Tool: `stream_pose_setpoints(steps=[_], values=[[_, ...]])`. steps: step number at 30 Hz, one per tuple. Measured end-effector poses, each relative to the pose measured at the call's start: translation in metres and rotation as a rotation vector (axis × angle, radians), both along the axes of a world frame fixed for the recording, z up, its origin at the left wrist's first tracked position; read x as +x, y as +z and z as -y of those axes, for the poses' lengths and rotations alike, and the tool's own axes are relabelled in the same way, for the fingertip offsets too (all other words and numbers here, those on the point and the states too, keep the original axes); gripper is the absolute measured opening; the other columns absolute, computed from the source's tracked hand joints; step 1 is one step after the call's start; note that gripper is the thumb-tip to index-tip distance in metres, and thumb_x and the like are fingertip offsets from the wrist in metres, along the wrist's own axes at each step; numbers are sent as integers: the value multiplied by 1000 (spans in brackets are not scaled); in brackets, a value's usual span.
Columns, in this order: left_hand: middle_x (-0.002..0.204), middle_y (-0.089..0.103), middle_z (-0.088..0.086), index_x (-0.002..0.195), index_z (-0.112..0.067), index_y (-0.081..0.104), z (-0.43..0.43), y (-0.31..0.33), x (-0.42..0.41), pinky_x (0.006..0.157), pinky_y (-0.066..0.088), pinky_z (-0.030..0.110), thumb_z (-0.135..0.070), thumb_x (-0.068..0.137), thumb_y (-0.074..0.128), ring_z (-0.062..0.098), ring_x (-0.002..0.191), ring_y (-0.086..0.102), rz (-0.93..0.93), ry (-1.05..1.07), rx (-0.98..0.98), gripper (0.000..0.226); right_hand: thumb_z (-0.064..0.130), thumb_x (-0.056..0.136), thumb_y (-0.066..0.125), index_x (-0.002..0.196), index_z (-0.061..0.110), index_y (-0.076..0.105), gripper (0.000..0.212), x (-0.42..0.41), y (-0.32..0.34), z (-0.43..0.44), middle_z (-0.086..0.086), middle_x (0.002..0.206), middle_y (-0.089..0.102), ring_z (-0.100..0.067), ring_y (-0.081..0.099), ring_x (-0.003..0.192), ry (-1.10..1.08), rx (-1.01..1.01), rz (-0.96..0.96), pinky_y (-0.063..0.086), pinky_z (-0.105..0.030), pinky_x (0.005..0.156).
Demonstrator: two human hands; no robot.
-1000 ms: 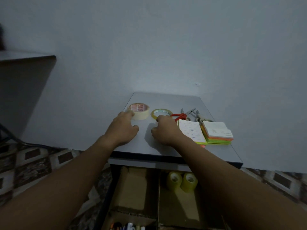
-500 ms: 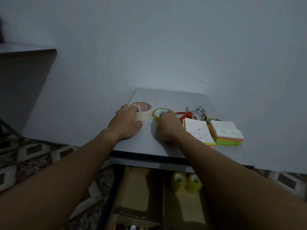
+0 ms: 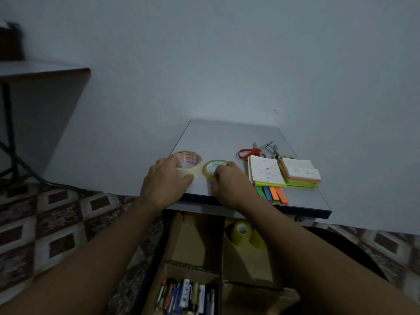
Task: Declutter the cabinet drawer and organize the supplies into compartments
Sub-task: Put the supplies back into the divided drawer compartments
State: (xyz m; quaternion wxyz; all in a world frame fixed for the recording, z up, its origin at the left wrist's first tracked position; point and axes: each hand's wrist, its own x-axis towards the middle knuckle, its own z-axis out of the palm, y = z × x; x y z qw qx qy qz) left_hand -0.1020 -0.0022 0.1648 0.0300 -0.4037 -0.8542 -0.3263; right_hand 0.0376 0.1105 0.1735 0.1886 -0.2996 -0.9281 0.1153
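left hand (image 3: 164,181) grips masking tape (image 3: 196,172), right hand (image 3: 229,183) pinches thin tape (image 3: 207,167) near the cabinet top (image 3: 227,137) edge, weak pinch could drop it

Bare left forearm (image 3: 102,246), bare right forearm (image 3: 302,244)

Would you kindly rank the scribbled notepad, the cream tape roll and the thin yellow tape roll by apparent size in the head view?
1. scribbled notepad
2. cream tape roll
3. thin yellow tape roll
All sit about equally near the camera.
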Motion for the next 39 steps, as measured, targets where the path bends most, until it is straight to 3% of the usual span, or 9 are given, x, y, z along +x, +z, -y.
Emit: stream_pose_setpoints(steps=[4,13,19,27,31,35,39], values=[[104,52,3,95,-21,52,17,0,12,71,37,29,-40,82,70,19,93,50,22,-8,41,29,28,97,54,97,14,57,14,18,-2,11,-4,106,51,-14,51,83,24,23,-29,44,-26,71],[94,57,2,81,-24,55,43,0,33,64,42,28,-41,75,78,18,83,56,7,-57,114,30,29,100,50,105,16,60,17,57,-4,27,0,104,52,-11,51,86,116,42,-57,48,-24,74],[89,55,-3,78,-25,56,53,-2,53,58,40,27,-40,74,81,14,80,55,-12,-78,145,29,26,98,55,101,18,61,11,81,-11,31,5,100,49,-8,48,87,137,27,-103,39,-17,69],[87,56,-7,76,-27,57,64,-7,82,59,38,18,-39,73,82,5,79,52,-13,-130,234,28,32,95,59,98,23,64,11,122,-17,35,10,99,50,-5,51,87,124,-20,-182,49,-23,74],[83,56,-8,76,-28,55,71,-12,97,62,44,27,-42,73,80,8,78,54,-36,-206,274,29,33,93,63,90,28,64,5,150,-16,39,15,95,52,-2,52,85,109,-68,-218,44,-18,69],[86,56,-8,77,-27,57,76,-16,117,61,42,20,-37,75,81,4,78,54,34,-242,256,26,31,90,66,85,32,62,6,182,-18,43,15,91,54,-1,54,82,62,-115,-238,45,-16,68],[86,55,-4,74,-26,57,70,-26,132,64,46,30,-41,75,80,8,78,53,97,-285,163,27,34,91,65,87,32,63,5,201,-27,42,17,92,52,2,52,83,5,-139,-124,37,-10,64]])
